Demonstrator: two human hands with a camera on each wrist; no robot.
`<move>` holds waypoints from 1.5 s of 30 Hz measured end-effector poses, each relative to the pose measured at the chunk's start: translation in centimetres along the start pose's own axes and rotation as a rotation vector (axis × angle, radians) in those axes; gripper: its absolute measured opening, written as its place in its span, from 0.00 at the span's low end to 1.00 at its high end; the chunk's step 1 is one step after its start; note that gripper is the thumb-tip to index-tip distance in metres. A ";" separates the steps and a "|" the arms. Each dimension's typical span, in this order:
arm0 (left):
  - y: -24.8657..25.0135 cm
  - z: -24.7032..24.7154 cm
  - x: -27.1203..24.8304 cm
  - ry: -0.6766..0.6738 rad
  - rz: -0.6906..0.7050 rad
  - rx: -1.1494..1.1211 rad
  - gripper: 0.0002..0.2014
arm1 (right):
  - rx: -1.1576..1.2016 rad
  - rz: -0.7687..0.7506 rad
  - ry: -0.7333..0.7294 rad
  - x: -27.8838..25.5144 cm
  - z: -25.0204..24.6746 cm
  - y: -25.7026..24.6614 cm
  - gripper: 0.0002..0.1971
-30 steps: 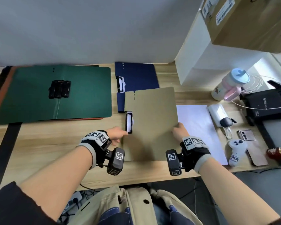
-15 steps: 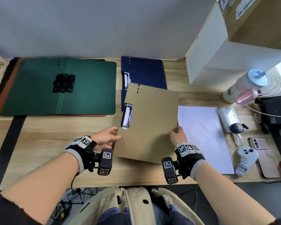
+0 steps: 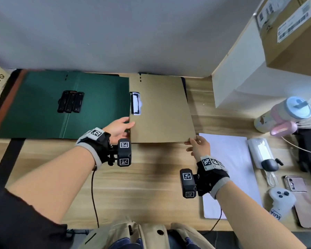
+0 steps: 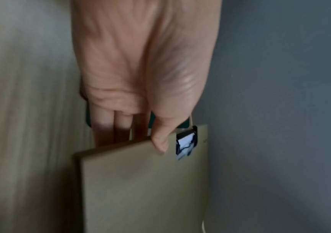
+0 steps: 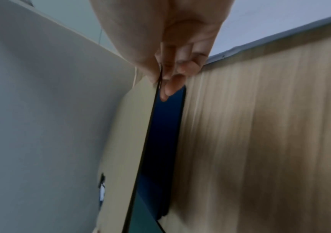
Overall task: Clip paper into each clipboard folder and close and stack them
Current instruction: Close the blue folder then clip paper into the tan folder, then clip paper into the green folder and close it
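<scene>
Head view has you carrying the closed tan cardboard clipboard folder (image 3: 162, 110) at the back of the pale wooden desk (image 3: 142, 186), your left hand (image 3: 118, 129) pinching its near left edge with the thumb on top and fingers beneath, just under the black metal clip (image 3: 136, 103). Your right hand (image 3: 198, 146) pinches the near right corner, thumb over, fingertips under.

From the right wrist, the tan folder hangs tilted above the dark blue folder (image 5: 164, 126), not yet resting on it. That is where trouble could start: lower it skewed and the edges will not line up, and the stack may slide.

Its left edge sits just over the open dark green folder (image 3: 43, 105), so a careless drop could land partly on that one instead.

A thin corner pinch lets the cover flap open. Keep clear of the white paper sheet (image 3: 230, 159) on your right.
</scene>
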State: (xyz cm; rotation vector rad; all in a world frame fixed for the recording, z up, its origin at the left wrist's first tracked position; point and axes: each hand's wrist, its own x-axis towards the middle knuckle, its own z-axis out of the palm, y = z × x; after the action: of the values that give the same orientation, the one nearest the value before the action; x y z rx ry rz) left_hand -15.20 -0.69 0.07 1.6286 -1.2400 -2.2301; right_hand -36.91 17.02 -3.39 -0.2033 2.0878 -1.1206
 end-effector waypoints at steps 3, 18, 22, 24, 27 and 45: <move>0.4 0.9 1.9 0.155 0.030 0.062 0.23 | 0.026 0.045 0.024 1.4 0.2 -0.3 0.10; 0.4 2.6 5.2 0.354 0.111 0.249 0.26 | -0.017 0.119 0.049 5.4 2.5 -0.1 0.24; 0.1 2.3 4.9 0.336 0.130 0.281 0.25 | -0.126 0.108 0.065 5.3 2.5 -0.1 0.23; -0.3 1.8 4.6 0.338 0.123 0.263 0.23 | -0.134 0.127 0.096 5.0 2.4 -0.3 0.21; -1.0 0.4 4.0 0.376 0.078 0.201 0.18 | -0.127 0.130 0.146 4.4 2.6 -0.3 0.16; -6.0 -11.8 -1.2 0.516 -0.010 0.099 0.10 | 0.003 0.368 -0.406 -5.9 16.7 -2.5 0.17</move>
State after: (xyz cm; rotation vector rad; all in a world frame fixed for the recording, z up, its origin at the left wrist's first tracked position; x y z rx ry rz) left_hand -2.68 -2.50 -4.08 2.0666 -1.2020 -1.6081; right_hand -21.89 7.29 -4.01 -0.0351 1.6763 -0.7844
